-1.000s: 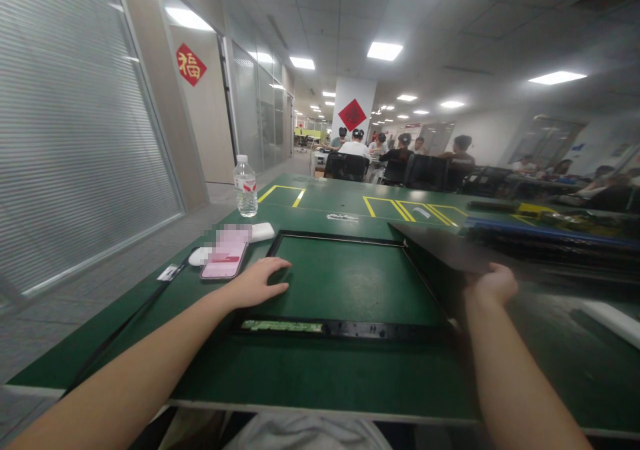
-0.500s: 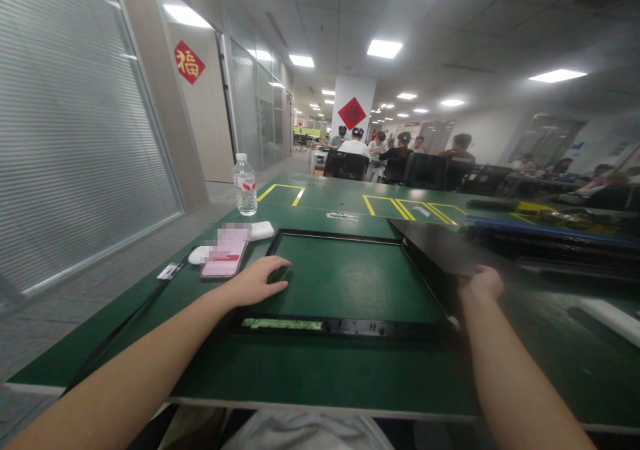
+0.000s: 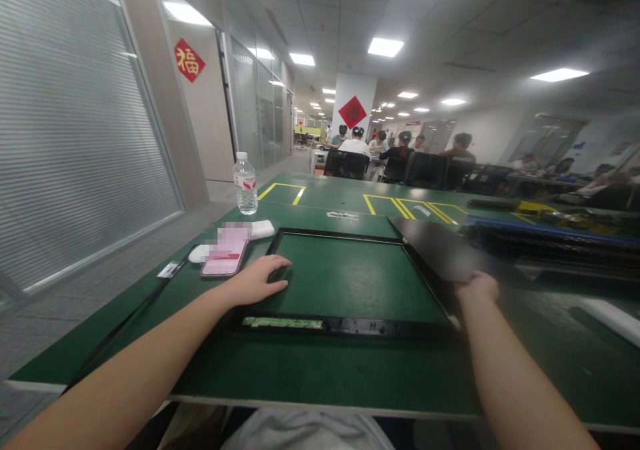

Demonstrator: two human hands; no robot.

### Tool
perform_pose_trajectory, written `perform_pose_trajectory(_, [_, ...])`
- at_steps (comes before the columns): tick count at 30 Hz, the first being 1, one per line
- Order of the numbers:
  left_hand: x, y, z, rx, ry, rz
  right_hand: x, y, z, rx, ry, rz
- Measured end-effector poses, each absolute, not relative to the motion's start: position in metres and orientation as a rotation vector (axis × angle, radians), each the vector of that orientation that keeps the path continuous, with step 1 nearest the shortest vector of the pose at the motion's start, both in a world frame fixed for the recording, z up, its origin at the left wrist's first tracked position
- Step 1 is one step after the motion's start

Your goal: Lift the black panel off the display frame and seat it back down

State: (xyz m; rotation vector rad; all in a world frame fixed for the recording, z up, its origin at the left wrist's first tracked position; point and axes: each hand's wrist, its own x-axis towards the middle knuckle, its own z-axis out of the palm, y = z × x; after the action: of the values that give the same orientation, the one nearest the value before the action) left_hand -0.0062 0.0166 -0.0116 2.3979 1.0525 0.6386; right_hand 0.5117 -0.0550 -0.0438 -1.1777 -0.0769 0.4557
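A black frame (image 3: 385, 328) lies flat on the green table (image 3: 320, 377), a green circuit strip (image 3: 283, 323) set in its near bar. A dark panel (image 3: 435, 247) slants up along the frame's right side, covering part of it; the panel's near right part blurs into shadow, so whether the two touch all along cannot be told. The right hand (image 3: 479, 291) is closed on the panel's edge, its fingertips mostly out of sight. The left hand (image 3: 263, 281) lies over the frame's left side, hiding part of that bar, thumb and fingers parted and gripping nothing visible. Just beyond it is a phone (image 3: 227, 260), its upper part pixelated, as is part of a white rounded object (image 3: 199, 254) beside it. A capped clear bottle (image 3: 245, 187) stands farther back, its fill level hard to read. At right, a white strip (image 3: 613, 320) is cut off by the picture's edge.
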Motion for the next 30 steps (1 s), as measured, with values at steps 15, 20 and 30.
perform_pose_trajectory(15, [-0.0075, 0.0174, -0.0118, 2.490, 1.049, 0.544, 0.5053, -0.0561, -0.0353, -1.081, 0.251, 0.448])
perform_pose_trajectory(20, [-0.0076, 0.0174, -0.0121, 2.542, 1.052, 0.482, 0.5080, -0.0556, -0.0363, -1.080, 0.264, 0.456])
perform_pose_trajectory(30, [-0.0067, 0.0171, -0.0162, 2.592, 1.076, 0.434, 0.5142, -0.0559, -0.0386, -1.037, 0.176, 0.490])
